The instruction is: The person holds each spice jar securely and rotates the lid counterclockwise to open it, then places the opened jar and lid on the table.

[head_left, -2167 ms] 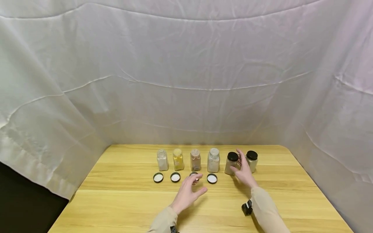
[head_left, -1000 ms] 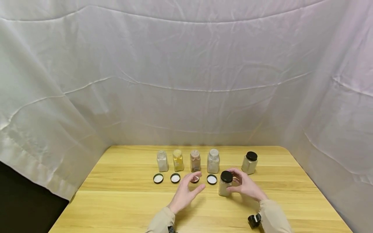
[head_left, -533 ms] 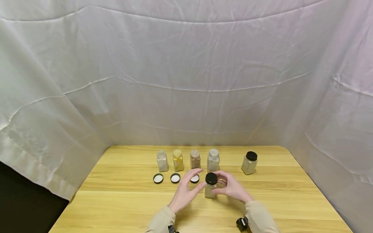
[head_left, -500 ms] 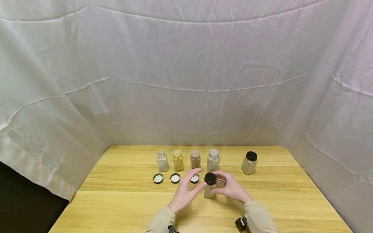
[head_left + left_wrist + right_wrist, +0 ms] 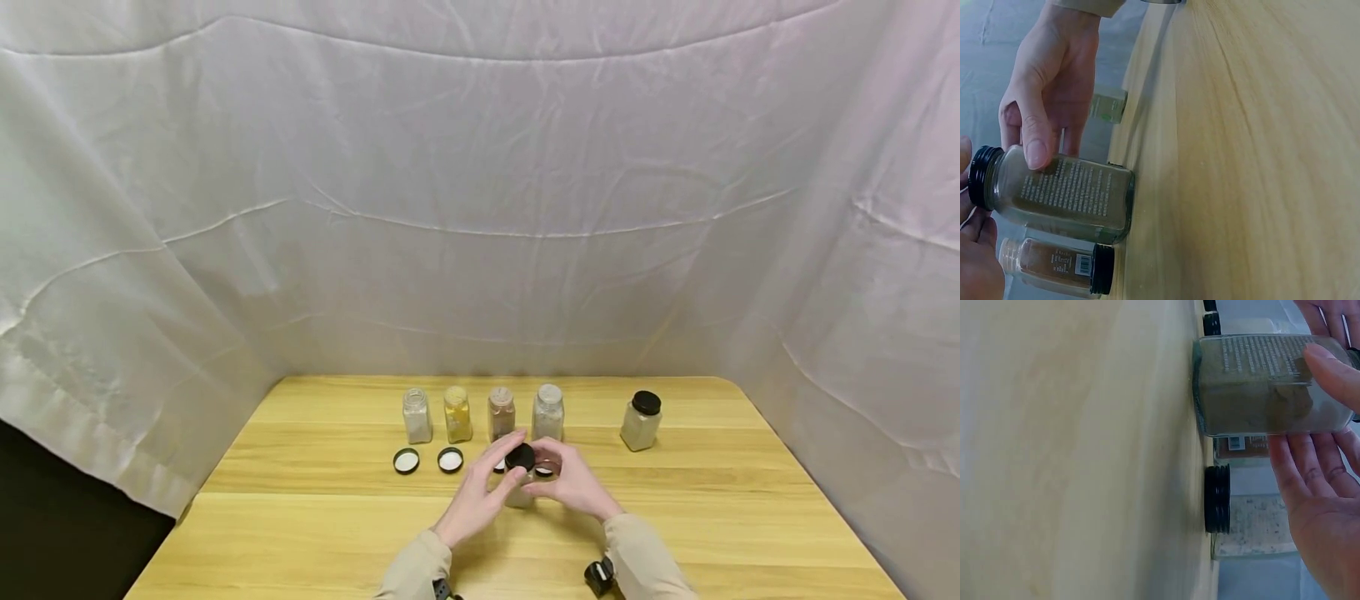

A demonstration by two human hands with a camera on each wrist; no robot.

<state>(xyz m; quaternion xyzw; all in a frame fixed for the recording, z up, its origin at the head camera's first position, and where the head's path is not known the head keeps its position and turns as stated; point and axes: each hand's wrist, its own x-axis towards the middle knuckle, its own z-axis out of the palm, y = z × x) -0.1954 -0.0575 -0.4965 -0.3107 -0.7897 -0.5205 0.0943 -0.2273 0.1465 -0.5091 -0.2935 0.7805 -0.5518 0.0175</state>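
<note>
My right hand (image 5: 572, 483) grips the body of a square glass spice jar (image 5: 1254, 387) holding greyish-brown powder. Its thumb lies across the printed side, with the fingers behind. The jar stands upright, its base close over the wooden table. Around the black screw lid (image 5: 984, 178) on top, my left hand (image 5: 480, 493) has its thumb in front and its fingers behind, fingertips right at the rim. Just beyond both hands are two loose black lids, partly covered in the head view, and an uncapped jar of brown powder (image 5: 501, 412).
Uncapped jars line the back: whitish (image 5: 417, 418), yellow (image 5: 457, 417) and pale grey (image 5: 548, 412). Two upturned lids (image 5: 407, 461) with white liners lie before the left ones. A capped jar (image 5: 641, 425) stands at right. Pale curtains (image 5: 495, 283) surround the table (image 5: 330, 517).
My right hand took the jar from the back row and brought it forward and left to my left hand. My left thumb and fingers, apart before, now meet the lid.
</note>
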